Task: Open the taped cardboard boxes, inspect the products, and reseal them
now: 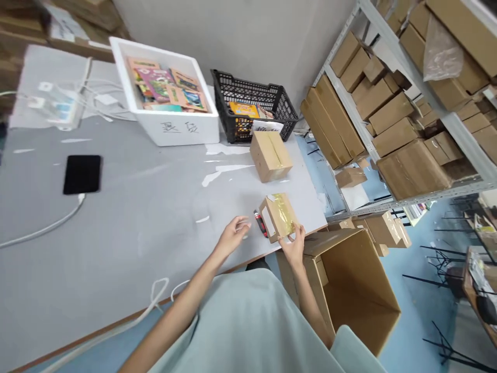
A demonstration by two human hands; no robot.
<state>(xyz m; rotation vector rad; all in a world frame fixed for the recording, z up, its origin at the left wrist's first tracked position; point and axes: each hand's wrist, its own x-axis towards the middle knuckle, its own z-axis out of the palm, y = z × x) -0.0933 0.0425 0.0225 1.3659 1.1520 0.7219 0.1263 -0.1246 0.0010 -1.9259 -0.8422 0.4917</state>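
Note:
My right hand (294,250) grips the near end of a small cardboard box (282,213) at the table's front right. Shiny yellowish tape covers its top, and a white label shows on its left side. Left of that box, my left hand (232,237) hovers over the table with loosely curved fingers, slightly blurred; I make out nothing in it. Between the hand and the box lies a red and black utility knife (260,224). Another taped cardboard box (271,155) sits just behind, apart from both hands.
A white foam box (182,127) of colourful packets and a black plastic crate (254,85) line the back. A black phone (82,174) with a cable and a power strip (64,106) lie left. A large open carton (359,290) stands right, below shelves (411,194) of boxes.

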